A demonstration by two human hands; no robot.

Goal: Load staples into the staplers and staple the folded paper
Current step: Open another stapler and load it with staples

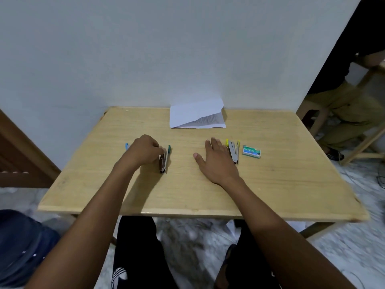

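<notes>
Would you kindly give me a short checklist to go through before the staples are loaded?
1. The left hand grips the green stapler: ok.
2. The yellow stapler lies within reach beside the right hand: ok.
3. The staple box is on the table, right of the yellow stapler: ok.
4. The staple box is open: cannot tell.
5. Staples in the right hand: not ok, it lies flat and empty.
6. The folded paper lies free at the table's far edge: ok.
</notes>
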